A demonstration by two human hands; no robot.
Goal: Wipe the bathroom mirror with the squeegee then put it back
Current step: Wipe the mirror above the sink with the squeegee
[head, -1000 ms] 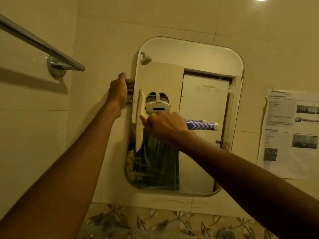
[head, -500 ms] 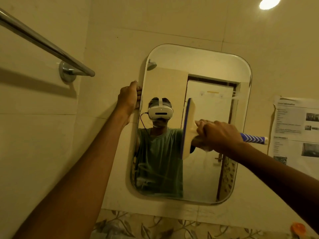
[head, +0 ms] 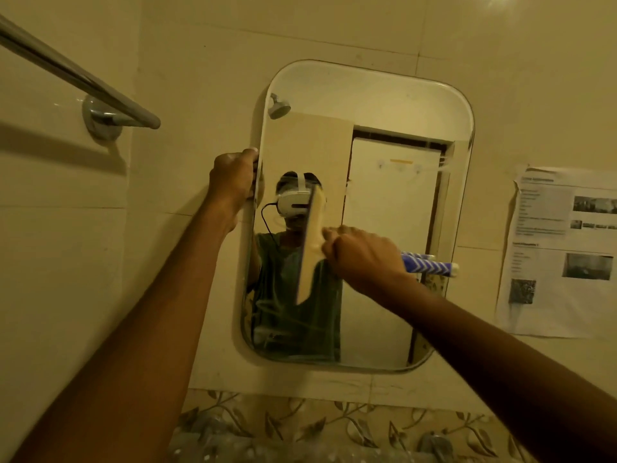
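Tiled wall's mirror (head: 384, 105) meets cream-bladed, blue-handled squeegee (head: 310, 248).

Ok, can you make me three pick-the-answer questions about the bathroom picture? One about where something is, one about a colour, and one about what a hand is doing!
1. Where is the paper sheet?
A. On the wall, to the right of the mirror
B. Hanging on the towel bar
C. Stuck on the mirror glass

2. What colour is the squeegee handle?
A. Red
B. Blue with white marks
C. Plain black

3. What is the left hand doing?
A. Hanging down
B. Holding the towel bar
C. Gripping the mirror's left edge

Answers:
1. A, the sheet sits on the tiles past the mirror's right side.
2. B, the blue patterned handle sticks out past the right hand.
3. C, its fingers curl round the mirror's left rim.
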